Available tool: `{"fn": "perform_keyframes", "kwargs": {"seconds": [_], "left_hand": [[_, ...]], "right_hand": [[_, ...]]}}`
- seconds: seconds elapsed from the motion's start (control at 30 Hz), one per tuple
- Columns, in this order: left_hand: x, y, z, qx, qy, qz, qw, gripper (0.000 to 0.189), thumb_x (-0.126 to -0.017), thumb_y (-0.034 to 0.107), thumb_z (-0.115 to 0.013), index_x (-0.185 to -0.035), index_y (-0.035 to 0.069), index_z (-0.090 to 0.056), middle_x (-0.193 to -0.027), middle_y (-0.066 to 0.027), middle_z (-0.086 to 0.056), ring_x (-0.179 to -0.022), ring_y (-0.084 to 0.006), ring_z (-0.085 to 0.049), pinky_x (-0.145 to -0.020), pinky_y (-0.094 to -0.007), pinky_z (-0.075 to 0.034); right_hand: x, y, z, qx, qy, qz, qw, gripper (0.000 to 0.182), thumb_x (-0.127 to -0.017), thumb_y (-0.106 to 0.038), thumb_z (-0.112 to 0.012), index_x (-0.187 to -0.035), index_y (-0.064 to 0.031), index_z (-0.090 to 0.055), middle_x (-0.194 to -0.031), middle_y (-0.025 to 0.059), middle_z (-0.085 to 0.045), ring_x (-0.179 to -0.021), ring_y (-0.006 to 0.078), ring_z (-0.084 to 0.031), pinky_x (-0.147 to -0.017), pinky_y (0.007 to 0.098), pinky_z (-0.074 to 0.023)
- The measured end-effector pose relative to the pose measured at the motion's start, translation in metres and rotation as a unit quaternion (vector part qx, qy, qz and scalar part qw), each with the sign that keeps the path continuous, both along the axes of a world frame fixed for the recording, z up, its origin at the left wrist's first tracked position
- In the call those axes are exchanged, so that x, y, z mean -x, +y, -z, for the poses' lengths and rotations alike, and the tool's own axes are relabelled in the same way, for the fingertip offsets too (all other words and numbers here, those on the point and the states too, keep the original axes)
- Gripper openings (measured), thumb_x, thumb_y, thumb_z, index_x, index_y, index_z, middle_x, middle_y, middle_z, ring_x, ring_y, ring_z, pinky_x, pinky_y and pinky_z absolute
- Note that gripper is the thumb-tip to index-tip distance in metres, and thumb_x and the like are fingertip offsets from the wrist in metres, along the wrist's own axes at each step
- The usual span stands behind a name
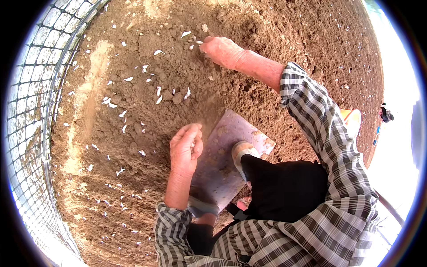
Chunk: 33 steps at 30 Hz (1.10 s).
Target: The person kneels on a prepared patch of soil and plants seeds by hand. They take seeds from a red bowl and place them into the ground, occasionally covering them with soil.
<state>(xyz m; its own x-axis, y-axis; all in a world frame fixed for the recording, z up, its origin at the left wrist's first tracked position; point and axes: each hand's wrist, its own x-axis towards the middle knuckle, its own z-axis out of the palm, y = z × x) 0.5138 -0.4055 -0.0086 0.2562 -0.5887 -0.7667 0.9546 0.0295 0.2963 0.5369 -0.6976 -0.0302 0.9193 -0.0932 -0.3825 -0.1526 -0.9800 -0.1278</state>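
Note:
My right hand reaches down to the loose brown soil, its fingertips at a pale garlic clove; other cloves lie just beside it. Whether the fingers grip that clove is not clear. My left hand is curled above the near soil, left of the board, with something pale showing between its fingers, likely cloves. More white garlic cloves are scattered over the soil in front of both hands.
My shoes rest on a flat, soil-marked board. Plastic mesh netting borders the bed at left. An orange container stands beyond my right arm.

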Motion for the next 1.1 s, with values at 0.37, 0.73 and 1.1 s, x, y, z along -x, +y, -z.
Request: {"fn": "perform_keyframes", "kwargs": {"seconds": [0.37, 0.73, 1.1], "left_hand": [[0.006, -0.004, 0.001, -0.012, 0.005, -0.013, 1.000, 0.017, -0.085, 0.012, -0.065, -0.095, 0.000, -0.062, -0.069, -0.0031, -0.057, -0.041, -0.0062, -0.042, -0.033, -0.0188, -0.021], [0.004, -0.005, 0.000, -0.026, 0.007, -0.015, 1.000, 0.015, -0.083, 0.009, -0.065, -0.095, 0.000, -0.062, -0.067, -0.0026, -0.056, -0.040, -0.0065, -0.042, -0.033, -0.0185, -0.021], [0.005, -0.002, 0.005, -0.001, 0.014, -0.015, 1.000, 0.015, -0.083, 0.010, -0.066, -0.095, 0.001, -0.063, -0.068, -0.0026, -0.057, -0.041, -0.0065, -0.043, -0.033, -0.0184, -0.021]], "right_hand": [[-0.021, 0.009, 0.007, 0.083, 0.086, 0.019, 0.993, 0.021, -0.086, -0.007, -0.055, -0.106, -0.0025, -0.055, -0.096, 0.0113, -0.062, -0.090, 0.0227, -0.064, -0.074, 0.0345, -0.0549], [-0.035, -0.003, 0.002, 0.097, 0.046, 0.042, 0.993, 0.018, -0.083, -0.009, -0.058, -0.099, -0.0042, -0.064, -0.104, 0.0104, -0.061, -0.096, 0.0252, -0.063, -0.078, 0.0362, -0.0538], [-0.036, -0.024, 0.014, -0.007, -0.027, 0.040, 0.999, 0.026, -0.080, -0.015, -0.062, -0.104, -0.0042, -0.060, -0.107, 0.0131, -0.060, -0.098, 0.0282, -0.062, -0.081, 0.0382, -0.0529]]}}
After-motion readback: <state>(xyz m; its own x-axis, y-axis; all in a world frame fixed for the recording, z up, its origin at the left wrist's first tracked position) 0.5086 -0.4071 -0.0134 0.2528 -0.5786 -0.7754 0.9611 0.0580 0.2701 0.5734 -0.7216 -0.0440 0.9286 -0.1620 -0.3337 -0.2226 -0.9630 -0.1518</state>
